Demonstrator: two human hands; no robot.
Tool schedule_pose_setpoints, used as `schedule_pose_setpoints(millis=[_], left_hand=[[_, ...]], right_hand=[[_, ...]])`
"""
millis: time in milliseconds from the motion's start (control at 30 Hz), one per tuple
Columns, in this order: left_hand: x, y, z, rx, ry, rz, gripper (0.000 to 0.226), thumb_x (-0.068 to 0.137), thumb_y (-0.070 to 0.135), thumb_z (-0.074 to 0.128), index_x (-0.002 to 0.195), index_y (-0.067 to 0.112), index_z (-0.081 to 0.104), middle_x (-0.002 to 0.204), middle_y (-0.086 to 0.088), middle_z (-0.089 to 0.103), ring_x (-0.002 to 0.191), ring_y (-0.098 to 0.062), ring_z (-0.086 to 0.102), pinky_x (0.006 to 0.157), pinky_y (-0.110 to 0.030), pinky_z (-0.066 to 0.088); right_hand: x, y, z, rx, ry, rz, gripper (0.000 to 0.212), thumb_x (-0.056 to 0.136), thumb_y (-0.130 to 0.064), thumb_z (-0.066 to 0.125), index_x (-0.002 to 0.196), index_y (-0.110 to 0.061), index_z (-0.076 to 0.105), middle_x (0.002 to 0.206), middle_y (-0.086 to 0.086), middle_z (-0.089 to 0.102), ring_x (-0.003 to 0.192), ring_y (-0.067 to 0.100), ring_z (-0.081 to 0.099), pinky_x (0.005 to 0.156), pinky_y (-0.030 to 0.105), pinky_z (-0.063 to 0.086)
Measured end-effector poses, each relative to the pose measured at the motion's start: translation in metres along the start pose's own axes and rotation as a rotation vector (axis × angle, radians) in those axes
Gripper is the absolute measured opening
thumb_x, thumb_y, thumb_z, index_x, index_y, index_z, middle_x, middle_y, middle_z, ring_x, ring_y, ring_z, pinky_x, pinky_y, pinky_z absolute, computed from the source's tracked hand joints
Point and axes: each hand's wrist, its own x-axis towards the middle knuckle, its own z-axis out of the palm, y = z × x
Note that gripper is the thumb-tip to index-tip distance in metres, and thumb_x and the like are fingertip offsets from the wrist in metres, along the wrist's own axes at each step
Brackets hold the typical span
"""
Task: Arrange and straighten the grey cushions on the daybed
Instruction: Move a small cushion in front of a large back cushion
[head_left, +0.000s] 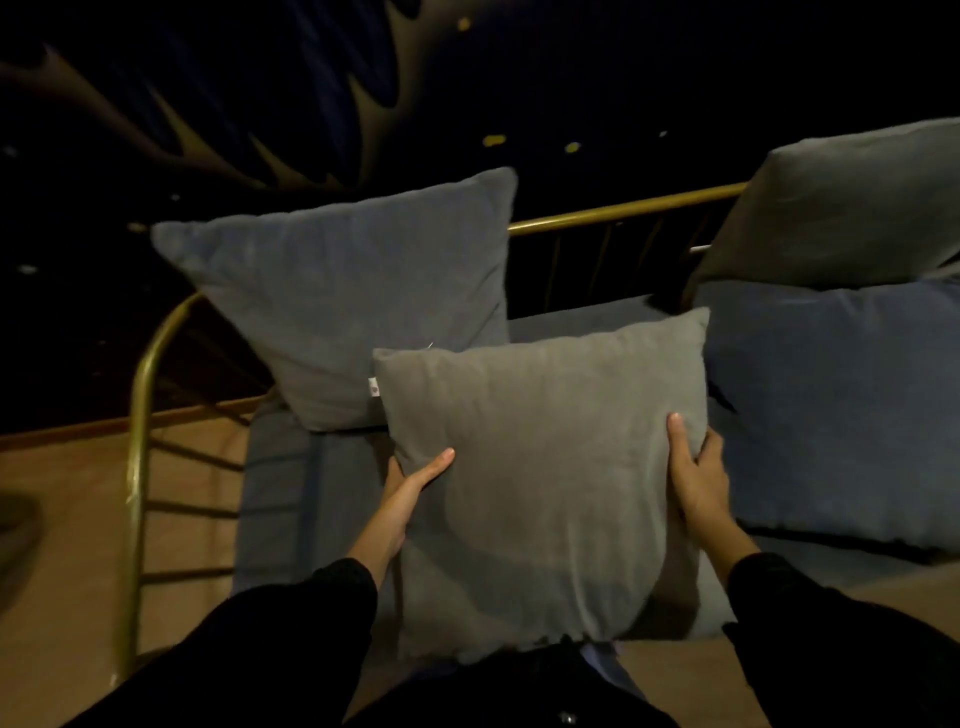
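A square grey cushion (545, 467) is held upright in front of me over the daybed's seat pad (280, 493). My left hand (410, 493) grips its left edge, thumb on the front. My right hand (696, 478) grips its right edge the same way. Behind it on the left, a larger blue-grey cushion (343, 291) leans against the daybed's corner. To the right, a blue cushion (841, 405) lies tilted on the seat, and another grey cushion (841, 208) leans on the back rail above it.
The daybed has a brass frame: a curved left armrest (137, 441) with spindles and a back rail (623, 210). A dark wall with a pale leaf pattern (208, 130) stands behind. Wooden floor (62, 519) lies to the left.
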Motion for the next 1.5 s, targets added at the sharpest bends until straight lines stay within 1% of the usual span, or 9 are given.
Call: schedule_pose_setpoints(millis=[200,400,567,700,900,1100,1300,1400,1500], left_hand=[[-0.022,-0.007,-0.133,-0.044,0.161,0.013,0.088,0.055,0.046,0.092,0.133,0.020,0.061,0.129,-0.002,0.070,0.118,-0.027,0.067,0.107,-0.049,0.047],[0.032,-0.033,-0.224,0.091,0.334,-0.155,0.114,0.047,0.071,0.085,0.146,0.035,0.041,0.146,0.004,0.054,0.129,-0.028,0.057,0.105,-0.051,0.047],[0.008,-0.001,-0.147,0.647,0.453,-0.172,0.107,0.085,0.056,0.064,0.159,0.027,-0.007,0.164,-0.023,0.009,0.149,-0.044,0.017,0.121,-0.055,0.018],[-0.002,-0.011,-0.134,0.961,0.395,-0.094,0.081,0.099,0.044,0.047,0.157,0.030,-0.008,0.163,-0.029,-0.004,0.151,-0.047,0.004,0.121,-0.055,0.009],[0.030,0.015,-0.167,1.131,0.093,-0.169,0.098,0.092,0.035,0.063,0.158,0.020,-0.008,0.167,-0.017,0.001,0.153,-0.038,0.012,0.124,-0.045,0.019],[0.023,0.052,-0.111,1.016,0.460,-0.142,0.045,0.090,0.020,0.061,0.127,-0.005,0.060,0.135,-0.025,0.059,0.125,-0.039,0.056,0.104,-0.041,0.047],[0.023,0.047,-0.168,0.475,0.393,-0.067,0.094,0.073,0.037,0.083,0.150,0.017,0.033,0.151,-0.013,0.046,0.135,-0.036,0.047,0.111,-0.050,0.042],[0.025,0.032,-0.187,0.383,0.234,-0.061,0.103,0.076,0.036,0.082,0.156,0.032,0.017,0.154,-0.002,0.041,0.138,-0.029,0.045,0.112,-0.051,0.042],[0.039,0.018,-0.200,0.399,0.232,-0.106,0.137,0.052,0.061,0.088,0.156,0.042,0.001,0.162,0.003,0.027,0.146,-0.027,0.034,0.117,-0.051,0.034]], right_hand=[[-0.052,0.010,0.108,0.011,-0.330,0.023,0.073,0.088,-0.051,0.061,0.147,-0.018,0.033,0.148,0.008,0.047,0.135,0.031,0.046,0.113,0.040,0.035],[-0.070,0.004,0.175,-0.080,-0.505,0.054,0.121,0.053,-0.075,0.075,0.152,-0.027,0.023,0.152,0.004,0.041,0.137,0.030,0.042,0.112,0.048,0.038],[-0.093,-0.009,0.213,-0.461,-0.601,-0.099,0.126,0.066,-0.052,0.082,0.153,-0.040,-0.009,0.163,0.017,-0.010,0.149,0.043,0.002,0.120,0.053,0.015],[-0.114,0.005,0.239,-0.812,-0.627,-0.297,0.120,0.072,-0.053,0.077,0.147,-0.051,-0.016,0.154,0.018,-0.037,0.142,0.056,-0.015,0.116,0.061,0.006],[-0.075,-0.026,0.246,-0.959,-0.837,-0.250,0.115,0.078,-0.042,0.076,0.150,-0.044,-0.012,0.155,0.029,-0.028,0.146,0.047,-0.016,0.119,0.058,0.005],[-0.058,-0.033,0.212,-0.782,-0.792,-0.248,0.094,0.085,-0.022,0.072,0.156,-0.027,0.011,0.163,0.017,0.008,0.149,0.035,0.016,0.117,0.040,0.024],[-0.040,0.000,0.188,-0.330,-0.597,0.006,0.111,0.060,-0.043,0.090,0.148,-0.018,0.027,0.148,0.012,0.038,0.138,0.033,0.037,0.111,0.044,0.037],[-0.038,0.018,0.191,-0.108,-0.651,0.084,0.091,0.077,-0.014,0.080,0.148,-0.011,0.023,0.136,0.003,0.047,0.121,0.020,0.048,0.099,0.033,0.043],[-0.031,0.035,0.199,-0.016,-0.641,0.156,0.125,0.059,-0.035,0.092,0.154,-0.023,0.011,0.147,0.004,0.046,0.129,0.023,0.049,0.108,0.043,0.042]])
